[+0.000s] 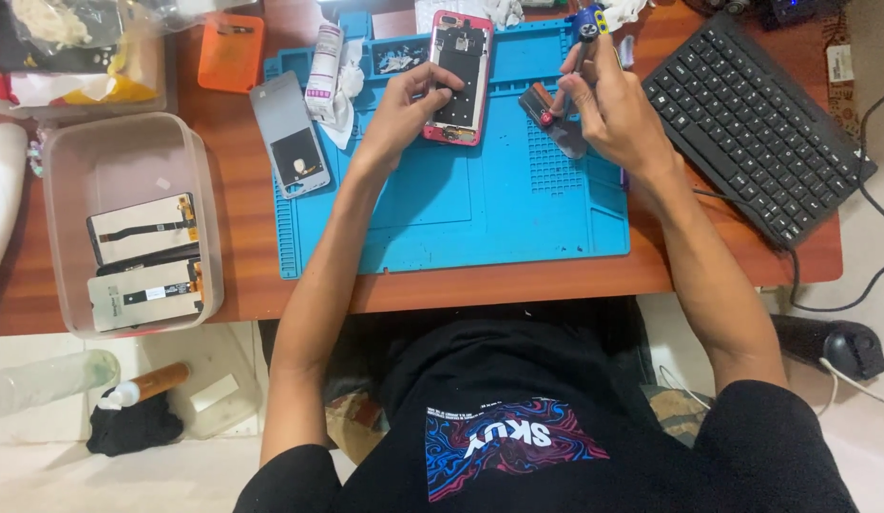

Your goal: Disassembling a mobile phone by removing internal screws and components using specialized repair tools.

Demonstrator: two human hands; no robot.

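Note:
An opened pink-framed phone (459,76) lies face down on the blue work mat (461,209), its inner parts showing. My left hand (404,100) rests on the phone's left edge, fingers curled against it. To the right, my right hand (604,95) grips a screwdriver (586,24) with a blue and yellow handle, held upright above the mat. A small dark part with a red spot (542,104) lies on the mat just under that hand.
A grey phone back cover (288,133) and a white tube (323,62) lie at the mat's left edge. A clear plastic bin (62,152) with phone screens stands at left. A black keyboard (756,123) sits at right, an orange case (231,52) at the back.

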